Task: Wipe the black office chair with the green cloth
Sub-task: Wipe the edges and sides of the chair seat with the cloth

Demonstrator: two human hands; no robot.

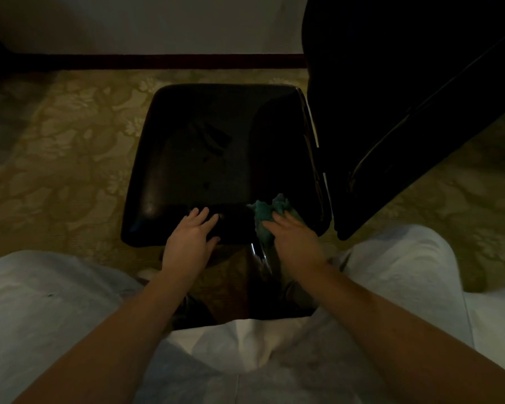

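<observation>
The black office chair [199,158] stands in front of me, its glossy seat facing up and its backrest rising at the upper right. My left hand [188,242] lies flat on the seat's near edge, fingers spread, holding nothing. My right hand [292,243] presses the crumpled green cloth [264,217] onto the near right corner of the seat. Part of the cloth is hidden under my fingers.
The chair backrest [391,97] fills the upper right. A patterned yellowish carpet [56,158] covers the floor around the chair. A pale wall with a dark skirting board [158,61] runs behind. My knees in light trousers [41,301] frame the bottom of the view.
</observation>
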